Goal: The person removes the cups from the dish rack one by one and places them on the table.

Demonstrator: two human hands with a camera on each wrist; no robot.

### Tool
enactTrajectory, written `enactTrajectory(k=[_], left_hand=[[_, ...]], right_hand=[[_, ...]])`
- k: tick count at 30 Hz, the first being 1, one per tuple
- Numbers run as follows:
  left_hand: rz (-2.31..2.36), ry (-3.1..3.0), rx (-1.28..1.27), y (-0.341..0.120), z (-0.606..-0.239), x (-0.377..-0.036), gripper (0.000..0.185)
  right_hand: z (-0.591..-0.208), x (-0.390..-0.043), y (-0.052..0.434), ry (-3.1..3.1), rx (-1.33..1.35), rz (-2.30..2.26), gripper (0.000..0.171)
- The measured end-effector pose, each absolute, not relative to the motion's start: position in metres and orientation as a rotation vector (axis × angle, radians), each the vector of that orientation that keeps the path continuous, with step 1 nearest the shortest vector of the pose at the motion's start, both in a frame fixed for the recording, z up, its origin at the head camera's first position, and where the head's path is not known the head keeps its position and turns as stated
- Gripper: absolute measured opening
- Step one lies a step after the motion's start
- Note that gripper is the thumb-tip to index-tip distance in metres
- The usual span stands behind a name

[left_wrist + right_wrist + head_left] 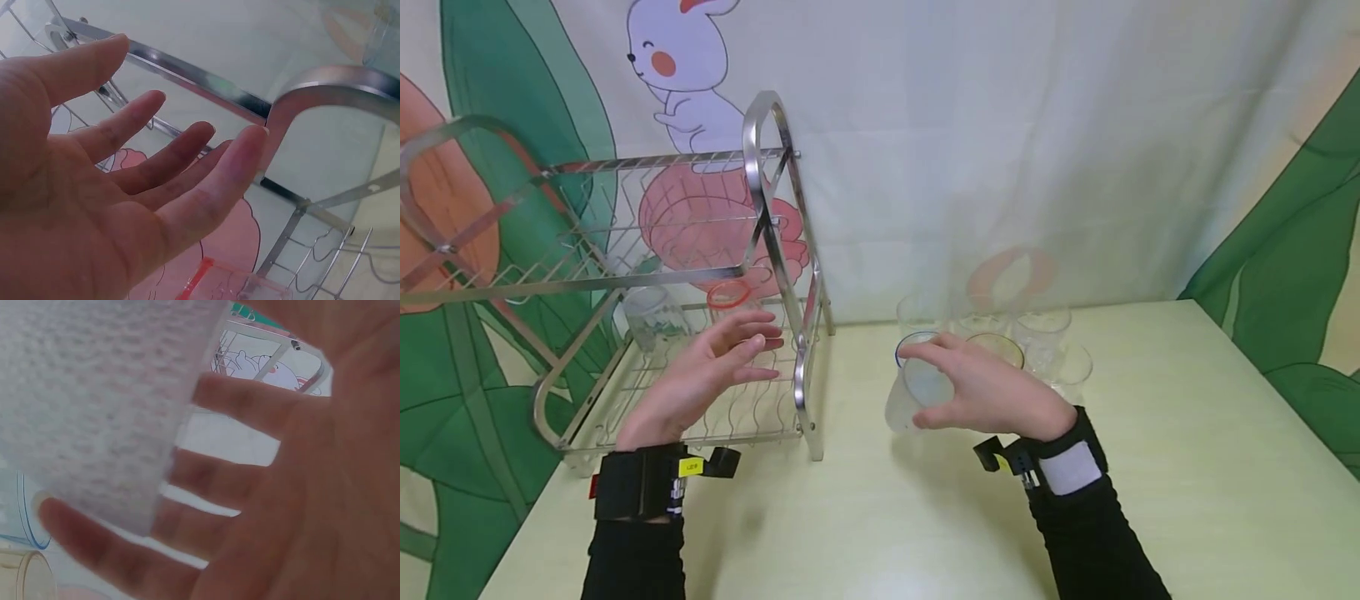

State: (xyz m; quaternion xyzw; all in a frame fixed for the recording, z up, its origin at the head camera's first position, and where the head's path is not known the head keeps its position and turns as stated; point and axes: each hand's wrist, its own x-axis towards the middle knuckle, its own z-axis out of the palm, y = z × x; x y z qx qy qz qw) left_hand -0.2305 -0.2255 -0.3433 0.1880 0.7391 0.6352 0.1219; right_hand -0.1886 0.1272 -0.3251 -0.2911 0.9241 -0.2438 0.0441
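My right hand [977, 387] grips a frosted clear cup [917, 396] just above the table, tilted, with thumb and fingers curled round it. In the right wrist view the cup [94, 406] fills the upper left and the fingers [250, 406] wrap its side. My left hand [730, 358] hovers open, fingers spread and holding nothing, over the lower tier of a steel dish rack [775, 208]. In the left wrist view the palm [125, 206] faces up beside the rack's frame [325, 87].
On the rack's lower tier stand a clear glass [655, 317] and a red-rimmed cup [728, 296]. Behind my right hand are a blue-rimmed cup [913, 340], an amber-rimmed cup [1000, 343] and several clear cups [1045, 329]. The table [1187, 433] runs to a cartoon backdrop.
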Motion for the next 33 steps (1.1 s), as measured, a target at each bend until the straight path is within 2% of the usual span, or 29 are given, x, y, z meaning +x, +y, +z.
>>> enactTrajectory(k=[9,19,26,33], left_hand=[[1.485,2.520,0.384,-0.226,-0.334,-0.245,0.057],[1.004,3.034,0.491,-0.216,-0.328,-0.274,0.032],[0.677,3.075,0.370,-0.218,-0.328,-0.297,0.054],[0.540,3.034,0.313,-0.214,-0.324,-0.314,0.061]], right_hand=[[-0.328,-0.186,0.126,2.795,-0.732,-0.624,0.070],[-0.333,-0.189,0.122,2.797,-0.704,-0.551,0.068],[-0.338,-0.191,0.117,2.785,-0.677,-0.566,0.065],[-0.342,-0.191,0.110,2.817,-0.734,-0.548,0.065]])
